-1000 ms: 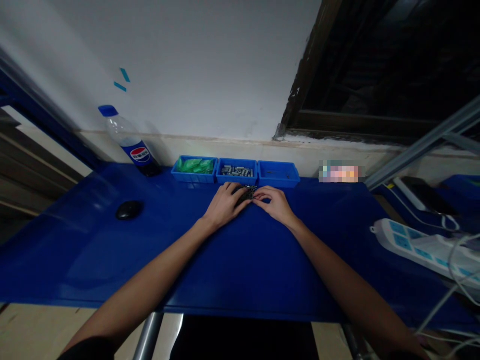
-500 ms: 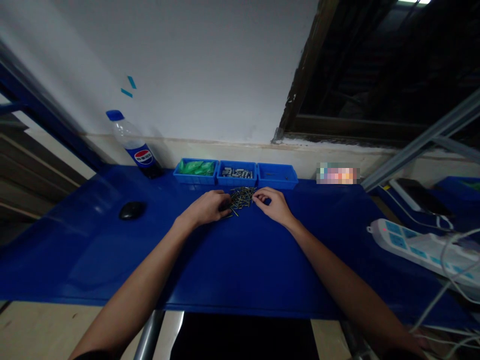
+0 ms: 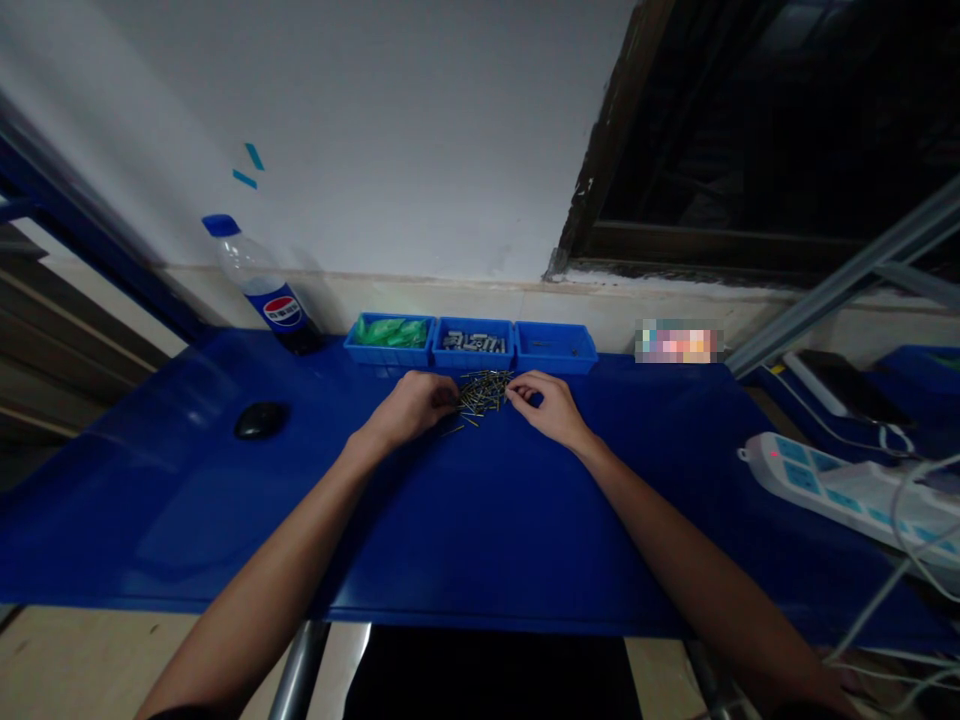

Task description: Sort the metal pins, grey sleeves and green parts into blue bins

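A small heap of thin metal pins (image 3: pixel 484 390) lies on the blue table (image 3: pixel 480 520) just in front of three blue bins. My left hand (image 3: pixel 409 408) rests on the table at the heap's left edge, its fingers curled toward the pins. My right hand (image 3: pixel 546 404) sits at the heap's right edge with thumb and fingertips pinched at the pins; what they hold is too small to make out.
The left bin (image 3: pixel 390 338) holds green pieces, the middle bin (image 3: pixel 474 345) grey metal parts, the right bin (image 3: pixel 556 349) looks nearly bare. A cola bottle (image 3: pixel 259 285) leans at the wall, a black mouse (image 3: pixel 259 420) lies left. A power strip (image 3: pixel 847 490) with cables sits right.
My left hand has drawn back leftward off the heap, uncovering the pins, and now rests at its left edge. My right hand has stayed at the right edge.
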`<move>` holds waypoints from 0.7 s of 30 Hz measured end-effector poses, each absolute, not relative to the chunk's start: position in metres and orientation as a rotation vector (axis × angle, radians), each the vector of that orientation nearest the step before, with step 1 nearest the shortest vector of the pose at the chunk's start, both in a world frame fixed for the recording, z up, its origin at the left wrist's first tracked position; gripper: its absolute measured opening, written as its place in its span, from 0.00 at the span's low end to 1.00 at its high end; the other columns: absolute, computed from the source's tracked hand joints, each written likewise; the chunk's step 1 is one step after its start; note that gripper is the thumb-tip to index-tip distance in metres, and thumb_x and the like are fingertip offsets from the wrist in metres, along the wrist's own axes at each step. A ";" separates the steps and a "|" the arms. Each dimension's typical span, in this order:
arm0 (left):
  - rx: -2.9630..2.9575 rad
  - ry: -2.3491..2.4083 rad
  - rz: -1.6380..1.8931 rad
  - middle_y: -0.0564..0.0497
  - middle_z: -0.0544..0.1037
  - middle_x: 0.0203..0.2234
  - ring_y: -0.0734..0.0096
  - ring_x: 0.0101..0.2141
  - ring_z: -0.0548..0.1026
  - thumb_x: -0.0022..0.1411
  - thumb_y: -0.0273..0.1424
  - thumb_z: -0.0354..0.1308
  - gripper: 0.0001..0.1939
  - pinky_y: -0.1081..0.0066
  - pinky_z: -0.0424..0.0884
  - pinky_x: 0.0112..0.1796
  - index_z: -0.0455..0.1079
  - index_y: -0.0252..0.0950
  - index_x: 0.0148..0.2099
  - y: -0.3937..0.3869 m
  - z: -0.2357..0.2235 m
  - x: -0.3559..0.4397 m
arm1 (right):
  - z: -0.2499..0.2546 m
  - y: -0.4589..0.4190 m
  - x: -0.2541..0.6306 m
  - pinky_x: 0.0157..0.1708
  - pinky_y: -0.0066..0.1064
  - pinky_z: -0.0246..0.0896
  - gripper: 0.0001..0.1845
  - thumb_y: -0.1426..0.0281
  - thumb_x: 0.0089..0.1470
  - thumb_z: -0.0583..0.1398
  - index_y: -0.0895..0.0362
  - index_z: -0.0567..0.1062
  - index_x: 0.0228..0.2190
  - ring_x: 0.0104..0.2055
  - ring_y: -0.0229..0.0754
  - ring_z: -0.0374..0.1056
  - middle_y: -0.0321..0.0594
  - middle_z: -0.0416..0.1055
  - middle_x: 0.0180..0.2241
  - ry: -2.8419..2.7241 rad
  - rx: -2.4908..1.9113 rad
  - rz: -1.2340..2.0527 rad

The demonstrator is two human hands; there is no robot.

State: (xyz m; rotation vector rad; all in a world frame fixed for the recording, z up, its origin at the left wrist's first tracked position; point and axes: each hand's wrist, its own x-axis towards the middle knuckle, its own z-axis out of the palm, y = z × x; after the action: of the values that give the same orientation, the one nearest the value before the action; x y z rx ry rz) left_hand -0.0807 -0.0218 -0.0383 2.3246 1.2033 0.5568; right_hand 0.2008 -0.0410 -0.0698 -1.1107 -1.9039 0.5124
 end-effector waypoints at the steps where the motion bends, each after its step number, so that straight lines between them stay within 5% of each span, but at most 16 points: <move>1: 2.299 1.222 0.574 0.49 0.83 0.30 0.66 0.30 0.80 0.60 0.32 0.64 0.09 0.69 0.74 0.33 0.79 0.36 0.43 -0.022 -0.037 -0.081 | -0.070 -0.041 0.201 0.36 0.35 0.70 0.09 0.65 0.61 0.62 0.54 0.82 0.35 0.33 0.42 0.73 0.42 0.79 0.34 -1.903 -1.109 0.511; 13: 2.122 1.182 0.959 0.46 0.85 0.34 0.62 0.34 0.83 0.60 0.35 0.67 0.13 0.64 0.82 0.38 0.79 0.33 0.44 -0.034 -0.019 -0.066 | -0.071 -0.046 0.196 0.35 0.35 0.70 0.11 0.62 0.62 0.62 0.54 0.82 0.40 0.32 0.42 0.73 0.41 0.79 0.33 -1.791 -1.125 0.520; 17: 1.983 1.071 1.097 0.45 0.85 0.35 0.63 0.34 0.84 0.59 0.38 0.70 0.16 0.63 0.83 0.40 0.78 0.33 0.44 -0.040 -0.025 -0.053 | -0.071 -0.050 0.187 0.36 0.36 0.73 0.17 0.58 0.57 0.66 0.54 0.81 0.45 0.32 0.42 0.75 0.41 0.81 0.33 -1.651 -1.073 0.826; 21: 1.965 1.026 1.128 0.44 0.85 0.35 0.64 0.33 0.84 0.60 0.40 0.70 0.16 0.64 0.83 0.41 0.78 0.32 0.43 -0.043 -0.030 -0.048 | -0.070 -0.050 0.181 0.39 0.39 0.76 0.20 0.56 0.49 0.72 0.55 0.83 0.40 0.33 0.44 0.79 0.42 0.82 0.34 -1.470 -0.999 1.153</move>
State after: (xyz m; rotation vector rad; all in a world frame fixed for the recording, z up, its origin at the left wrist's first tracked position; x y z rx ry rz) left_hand -0.0479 -0.0426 -0.0303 1.9652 1.0261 1.1283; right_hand 0.1815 -0.0502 -0.0698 -0.9988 -1.4696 1.1530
